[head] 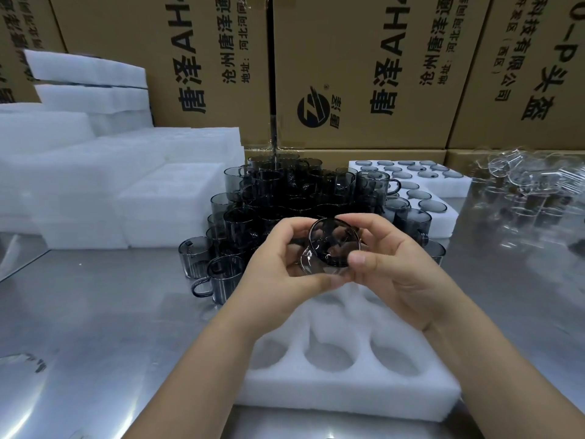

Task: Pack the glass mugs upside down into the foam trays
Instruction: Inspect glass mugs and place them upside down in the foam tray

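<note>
Item: one glass mug (334, 242), centre of frame, held in the air between both hands above the foam tray (316, 394) that lies at bottom centre on the table (95, 327). Grip: left hand (278, 264) and right hand (389, 267) both curl round it, fingers (357, 259) pinching the rim and wall. Hazards, judged: smooth glass held by fingertips alone may slip while being turned over, and would fall on the tray edge or the hard metal table. A swing toward upper centre could knock the crowded loose mugs (269, 198) just behind the hands. Seated crooked, or with the handle off its notch, the mug may jam or tear the foam. Put in mouth up, it would fail the task. Appearance: smoky grey, transparent, thin-walled, tilted so one round end faces the camera; whether that end is mouth or base cannot be told. A curved handle seems to show at its lower left, blurred. Tray pockets in view are round and unfilled. A filled tray (456, 182) lies at upper right.
</note>
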